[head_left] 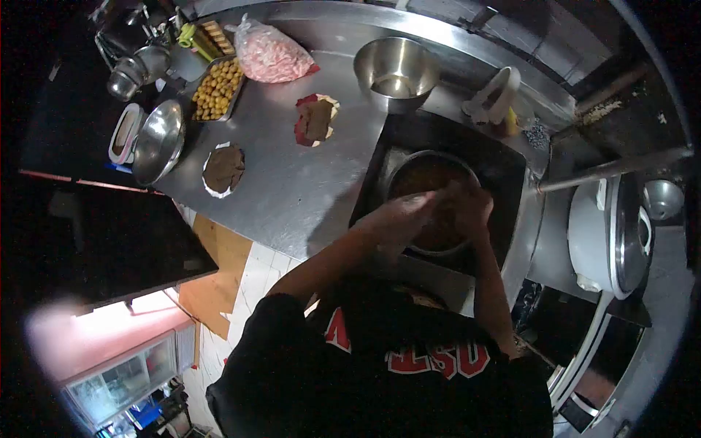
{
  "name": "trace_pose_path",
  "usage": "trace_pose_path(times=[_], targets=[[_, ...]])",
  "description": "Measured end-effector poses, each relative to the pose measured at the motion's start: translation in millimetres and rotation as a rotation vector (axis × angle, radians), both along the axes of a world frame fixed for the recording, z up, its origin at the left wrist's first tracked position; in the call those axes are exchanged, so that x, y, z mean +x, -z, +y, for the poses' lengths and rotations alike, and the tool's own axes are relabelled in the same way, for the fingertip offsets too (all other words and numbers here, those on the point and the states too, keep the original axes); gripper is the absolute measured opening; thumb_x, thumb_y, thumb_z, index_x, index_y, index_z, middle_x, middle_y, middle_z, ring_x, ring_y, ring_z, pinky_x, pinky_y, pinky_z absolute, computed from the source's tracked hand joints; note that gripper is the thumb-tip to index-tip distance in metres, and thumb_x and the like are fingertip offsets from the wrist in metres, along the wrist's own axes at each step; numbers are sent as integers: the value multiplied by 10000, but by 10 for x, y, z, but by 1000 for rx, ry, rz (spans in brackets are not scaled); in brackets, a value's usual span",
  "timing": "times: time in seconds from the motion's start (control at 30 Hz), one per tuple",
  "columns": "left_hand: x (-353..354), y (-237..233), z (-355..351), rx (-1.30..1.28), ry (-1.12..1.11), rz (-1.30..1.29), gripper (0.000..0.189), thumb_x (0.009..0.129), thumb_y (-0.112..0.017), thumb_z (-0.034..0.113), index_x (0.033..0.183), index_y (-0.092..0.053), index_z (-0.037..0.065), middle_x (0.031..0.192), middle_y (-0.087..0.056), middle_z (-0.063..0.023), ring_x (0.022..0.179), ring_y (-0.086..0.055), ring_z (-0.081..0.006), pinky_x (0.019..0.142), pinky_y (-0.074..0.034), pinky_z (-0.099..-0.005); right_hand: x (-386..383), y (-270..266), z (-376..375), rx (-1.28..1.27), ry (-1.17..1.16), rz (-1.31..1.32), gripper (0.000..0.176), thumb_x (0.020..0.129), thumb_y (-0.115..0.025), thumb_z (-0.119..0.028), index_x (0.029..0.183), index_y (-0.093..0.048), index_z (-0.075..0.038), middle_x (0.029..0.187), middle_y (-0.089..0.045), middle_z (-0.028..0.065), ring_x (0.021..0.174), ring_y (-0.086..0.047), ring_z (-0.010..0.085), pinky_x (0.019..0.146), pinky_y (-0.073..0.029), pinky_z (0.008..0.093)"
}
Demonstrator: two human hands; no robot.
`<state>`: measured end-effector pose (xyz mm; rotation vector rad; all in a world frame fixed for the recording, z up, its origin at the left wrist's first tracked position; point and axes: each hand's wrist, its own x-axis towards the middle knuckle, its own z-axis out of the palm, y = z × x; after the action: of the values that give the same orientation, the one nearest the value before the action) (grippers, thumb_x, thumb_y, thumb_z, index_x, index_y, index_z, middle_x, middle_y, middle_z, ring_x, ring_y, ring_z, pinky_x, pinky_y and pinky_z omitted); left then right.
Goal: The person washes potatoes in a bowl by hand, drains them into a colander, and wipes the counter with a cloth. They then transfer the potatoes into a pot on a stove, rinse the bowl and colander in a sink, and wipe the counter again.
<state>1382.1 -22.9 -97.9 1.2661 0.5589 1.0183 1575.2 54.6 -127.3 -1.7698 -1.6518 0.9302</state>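
Both my hands meet above a round metal pot [395, 177] that stands in the dark sink [504, 157]. Brownish-red contents [427, 175] fill the pot, too dim to name. My left hand [418, 206] reaches in from the left, its fingers bent towards the other hand. My right hand [473, 207] is curled over the pot's right side. The fingers of both hands look closed and press close together. Whatever lies between them is hidden by the hands and the poor light.
Behind the sink stands a steel bowl [398, 69]. Along the metal counter [292, 197] lie two brown slabs on wrappers, a tray of yellowish balls [217, 89], a bag of pink pieces [270, 52] and a tilted metal bowl [159, 142]. A white lidded cooker [595, 233] is at right.
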Motion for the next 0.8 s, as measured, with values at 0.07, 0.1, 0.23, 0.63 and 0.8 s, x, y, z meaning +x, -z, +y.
trace_pose_path(times=[0.07,0.1,0.23,0.63,0.8], targets=[[-19,53,-31,-340,-11,-175,396,889,-397,214,1230,-359,16,1187,-442,-101,1081,-438,-176,952,-325,-301,-78,-3,-86,49,-49,62,256,797,-552,-277,892,-598,-44,847,-613,123,747,-580,216,636,-450,334],[-11,55,-36,-605,-44,-348,337,906,-348,211,1177,-414,22,1114,-487,-83,1019,-472,-161,942,-340,-313,-121,-8,-127,98,-113,124,268,802,-557,-266,927,-590,-32,890,-614,121,778,-578,207,666,-452,334],[84,346,32,-701,-140,-613,336,858,-456,206,1150,-435,41,1081,-503,-67,955,-502,-186,853,-395,-318,-319,-82,-284,645,-508,-561,423,726,-645,-307,1043,-547,-46,1041,-561,125,996,-505,167,811,-414,345],[161,1262,197,-969,-70,1,327,740,-586,373,950,-549,125,878,-529,-43,816,-507,-199,702,-439,-345,-357,243,-906,43,-471,244,541,778,-573,-259,1240,-396,-40,1224,-455,163,1110,-466,279,924,-367,347],[285,1483,102,-383,150,186,376,704,-610,315,995,-542,89,990,-534,-72,923,-516,-231,745,-449,-379,-95,808,-820,153,-609,-54,306,754,-591,-187,1017,-563,-32,1000,-586,131,871,-587,255,793,-454,341]])
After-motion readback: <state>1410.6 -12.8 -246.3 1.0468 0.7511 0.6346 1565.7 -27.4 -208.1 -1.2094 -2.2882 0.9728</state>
